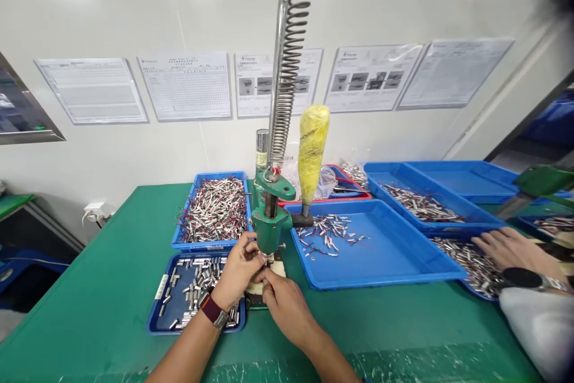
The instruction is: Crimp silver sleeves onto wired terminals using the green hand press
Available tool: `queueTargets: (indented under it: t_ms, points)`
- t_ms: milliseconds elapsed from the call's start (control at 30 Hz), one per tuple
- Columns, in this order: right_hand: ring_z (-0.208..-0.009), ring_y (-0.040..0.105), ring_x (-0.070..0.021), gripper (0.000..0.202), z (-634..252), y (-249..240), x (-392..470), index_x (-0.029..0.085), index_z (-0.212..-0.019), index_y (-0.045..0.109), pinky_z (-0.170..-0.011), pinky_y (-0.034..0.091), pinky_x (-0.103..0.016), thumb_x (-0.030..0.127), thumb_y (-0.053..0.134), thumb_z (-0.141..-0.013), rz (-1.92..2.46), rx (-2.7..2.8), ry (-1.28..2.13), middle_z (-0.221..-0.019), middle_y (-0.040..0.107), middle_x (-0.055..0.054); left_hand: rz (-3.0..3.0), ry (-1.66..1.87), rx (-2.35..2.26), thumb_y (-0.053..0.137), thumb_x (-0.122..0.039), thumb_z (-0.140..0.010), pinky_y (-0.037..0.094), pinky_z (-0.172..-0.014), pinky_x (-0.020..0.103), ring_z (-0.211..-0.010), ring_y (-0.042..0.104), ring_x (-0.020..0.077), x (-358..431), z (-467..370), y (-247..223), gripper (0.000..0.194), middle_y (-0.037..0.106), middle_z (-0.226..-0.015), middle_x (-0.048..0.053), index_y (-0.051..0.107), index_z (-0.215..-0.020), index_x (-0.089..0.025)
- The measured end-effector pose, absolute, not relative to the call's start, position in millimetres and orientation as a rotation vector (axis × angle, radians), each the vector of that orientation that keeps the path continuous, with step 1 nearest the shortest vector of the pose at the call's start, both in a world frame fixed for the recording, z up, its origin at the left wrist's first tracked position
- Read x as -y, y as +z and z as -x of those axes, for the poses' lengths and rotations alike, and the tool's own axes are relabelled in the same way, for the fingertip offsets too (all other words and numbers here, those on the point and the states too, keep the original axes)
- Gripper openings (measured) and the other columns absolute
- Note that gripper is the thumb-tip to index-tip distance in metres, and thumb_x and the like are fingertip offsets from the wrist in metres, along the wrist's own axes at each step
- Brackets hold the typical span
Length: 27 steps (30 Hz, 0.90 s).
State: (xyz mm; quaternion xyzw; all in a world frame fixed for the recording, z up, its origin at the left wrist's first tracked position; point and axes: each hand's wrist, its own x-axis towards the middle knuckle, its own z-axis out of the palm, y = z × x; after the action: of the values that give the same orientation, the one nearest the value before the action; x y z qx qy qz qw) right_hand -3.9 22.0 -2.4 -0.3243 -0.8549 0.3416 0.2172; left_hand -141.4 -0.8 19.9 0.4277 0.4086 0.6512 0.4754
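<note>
Head view: a green metal hand press (269, 230) is stood upright on a green tabletop (103, 269), its long axis near vertical, working end pointed down. Its yellow-wrapped, club-shaped handle (313, 147) is pointed upward, wide end on top, tilted slightly right. Behind the head, a grey coil spring (293, 42) is stretched beside a steel bar, both leaned to the right at the top.

Below the press head, the left hand (240, 266) and right hand (284, 302) are brought together, fingertips pinched narrow. Whatever is held there is hidden; its direction cannot be told. A dark-red-banded watch (212, 309) is worn on the left wrist.

Just left of the press, short silver metal cylinders (194, 294) are scattered in a small dark-blue plastic tray (155, 320), their axes lying in mixed directions. Behind it, slim silver pieces with red and dark wires (215, 210) are heaped in a blue tray. At far right, a co-worker's hand (511, 248) is laid over similar pieces.
</note>
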Motion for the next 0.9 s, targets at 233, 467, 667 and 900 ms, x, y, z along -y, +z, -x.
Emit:
queueTargets:
  t_ms: [233,467,667,900]
  points:
    - [-0.06,0.057,-0.0153,0.032,6,-6,-20,0.021,-0.105,0.065,-0.059,0.035,-0.023,0.014,0.039,-0.088,0.933,2.417,0.953,-0.068,0.064,0.0,-1.215,1.541,-1.117,0.073,-0.033,-0.08,0.043,-0.081,0.026,-0.089,0.059,0.0177,2,150,27,0.025,0.064,-0.091,0.003,0.06,-0.098,-0.02]
    - [-0.05,0.052,-0.0139,0.026,-34,45,-42,0.02,-0.097,0.064,-0.051,0.043,-0.025,0.036,0.043,-0.094,0.874,1.866,1.055,-0.063,0.059,0.0,-1.269,1.495,-1.06,0.075,-0.029,-0.079,0.04,-0.079,0.026,-0.083,0.057,0.0155,1,159,22,0.022,0.062,-0.084,0.001,0.059,-0.09,-0.019]
    - [-0.082,0.063,-0.0119,0.031,-10,228,-123,0.02,-0.115,0.059,-0.073,0.05,-0.026,0.038,0.053,-0.091,0.435,1.41,0.918,-0.099,0.066,-0.004,-1.228,1.452,-1.111,0.08,-0.031,-0.073,0.041,-0.082,0.03,-0.089,0.058,0.0184,6,157,14,0.057,0.065,-0.099,0.006,0.06,-0.124,-0.019]
    - [-0.044,0.053,-0.0095,0.029,-20,243,-73,0.02,-0.067,0.057,-0.046,0.043,-0.023,0.036,0.05,-0.091,-0.047,1.512,1.056,-0.053,0.055,0.003,-1.316,1.428,-1.243,0.076,-0.034,-0.077,0.042,-0.078,0.028,-0.083,0.057,0.0177,7,159,18,0.037,0.065,-0.089,0.004,0.067,-0.108,-0.015]
